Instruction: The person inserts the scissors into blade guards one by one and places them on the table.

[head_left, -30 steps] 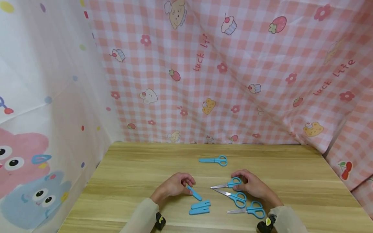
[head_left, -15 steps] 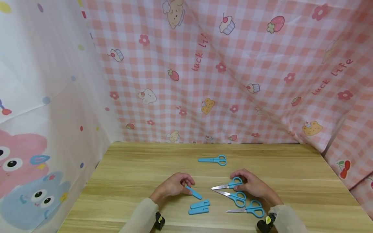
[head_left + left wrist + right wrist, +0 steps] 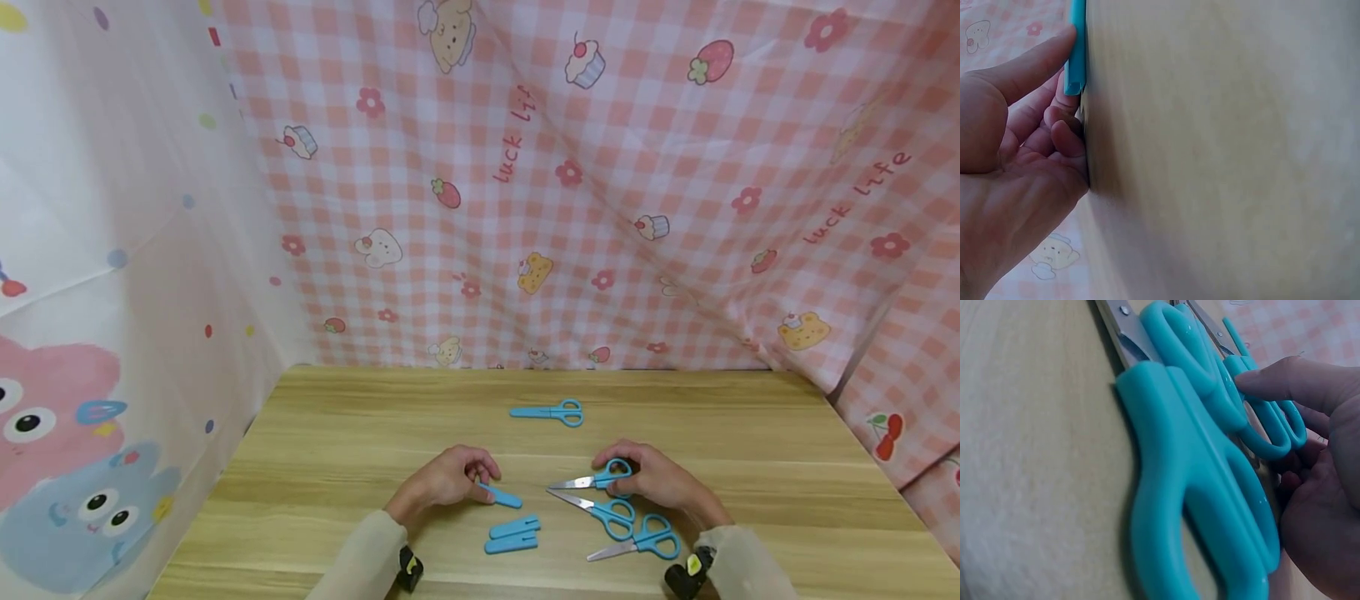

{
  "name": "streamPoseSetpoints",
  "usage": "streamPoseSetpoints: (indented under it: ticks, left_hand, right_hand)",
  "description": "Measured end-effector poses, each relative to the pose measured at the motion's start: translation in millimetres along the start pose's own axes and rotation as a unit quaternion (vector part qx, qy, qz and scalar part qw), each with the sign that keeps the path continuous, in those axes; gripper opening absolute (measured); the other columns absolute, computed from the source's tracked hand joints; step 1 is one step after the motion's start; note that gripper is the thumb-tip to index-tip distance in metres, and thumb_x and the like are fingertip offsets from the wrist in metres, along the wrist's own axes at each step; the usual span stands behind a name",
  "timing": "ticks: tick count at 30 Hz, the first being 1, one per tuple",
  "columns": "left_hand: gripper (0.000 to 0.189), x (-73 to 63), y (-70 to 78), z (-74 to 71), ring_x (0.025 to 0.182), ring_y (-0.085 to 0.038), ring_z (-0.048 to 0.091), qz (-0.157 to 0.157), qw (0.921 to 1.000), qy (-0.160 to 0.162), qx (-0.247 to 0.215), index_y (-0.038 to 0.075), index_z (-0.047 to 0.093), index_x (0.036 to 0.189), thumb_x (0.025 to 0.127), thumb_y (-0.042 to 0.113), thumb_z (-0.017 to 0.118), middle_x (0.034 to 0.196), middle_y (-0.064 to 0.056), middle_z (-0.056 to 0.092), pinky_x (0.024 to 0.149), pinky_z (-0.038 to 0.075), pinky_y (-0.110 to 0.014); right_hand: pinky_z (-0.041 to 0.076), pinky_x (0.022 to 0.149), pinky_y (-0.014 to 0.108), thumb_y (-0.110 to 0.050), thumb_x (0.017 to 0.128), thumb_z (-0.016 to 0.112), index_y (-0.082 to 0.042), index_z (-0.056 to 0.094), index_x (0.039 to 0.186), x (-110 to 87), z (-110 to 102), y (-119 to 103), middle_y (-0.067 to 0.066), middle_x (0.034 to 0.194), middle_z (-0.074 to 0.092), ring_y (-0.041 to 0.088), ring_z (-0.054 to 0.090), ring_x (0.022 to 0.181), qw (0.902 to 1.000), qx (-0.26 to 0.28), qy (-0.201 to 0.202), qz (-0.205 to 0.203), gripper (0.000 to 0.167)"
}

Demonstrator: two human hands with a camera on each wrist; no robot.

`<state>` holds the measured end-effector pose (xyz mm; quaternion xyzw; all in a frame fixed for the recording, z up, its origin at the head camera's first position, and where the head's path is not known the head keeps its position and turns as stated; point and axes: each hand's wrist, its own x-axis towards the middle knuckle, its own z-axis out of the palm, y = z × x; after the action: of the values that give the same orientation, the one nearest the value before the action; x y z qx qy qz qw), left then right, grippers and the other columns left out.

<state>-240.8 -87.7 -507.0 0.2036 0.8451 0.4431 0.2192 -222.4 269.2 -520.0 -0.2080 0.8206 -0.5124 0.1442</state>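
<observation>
Head view: the left hand (image 3: 453, 477) pinches a blue sheath (image 3: 506, 500) low at the tabletop (image 3: 337, 433); the right hand (image 3: 658, 477) grips the handles of the farthest uncovered scissors (image 3: 601, 481), pointing toward it. Both look light and stiff, the plastic perhaps slippery; handles and sheath sides seem safer holds than the blade (image 3: 573, 483).
</observation>
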Motion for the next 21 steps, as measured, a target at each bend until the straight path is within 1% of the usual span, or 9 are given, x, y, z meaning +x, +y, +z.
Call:
streamPoseSetpoints:
  ticks: [7,15,21]
  left_hand:
    - [0.019,-1.2,2.3,-2.5,0.071,-0.014,0.047,0.002,0.9999,-0.006,0.008,0.010,0.070,0.094,0.080,0.006,0.081,0.078,0.001,0.060,0.064,0.038,-0.022]
    - [0.017,-2.5,2.1,-2.5,0.073,-0.014,0.049,0.007,0.9998,-0.011,0.013,0.011,0.070,0.093,0.080,0.008,0.081,0.079,0.000,0.061,0.065,0.039,-0.023]
    - [0.016,-1.0,3.1,-1.6,0.075,-0.013,0.052,0.008,0.9996,-0.014,0.023,0.012,0.070,0.092,0.081,0.008,0.081,0.080,0.000,0.061,0.067,0.042,-0.023]
  right_hand:
    - [0.047,0.077,0.024,-0.005,0.086,0.073,0.000,0.065,0.119,0.6,-1.3,-2.0,0.016,0.105,0.062,0.017,0.053,0.089,0.9993,0.022,-0.015,0.026,0.034]
    - [0.045,0.073,0.024,-0.005,0.085,0.074,0.000,0.066,0.115,0.9,-2.0,1.3,0.014,0.096,0.062,0.013,0.052,0.084,0.9994,0.027,-0.018,0.015,0.031]
    - [0.047,0.074,0.023,-0.003,0.085,0.073,0.001,0.066,0.111,1.1,-3.5,4.5,0.011,0.092,0.062,0.010,0.054,0.083,0.9991,0.035,-0.023,-0.002,0.027]
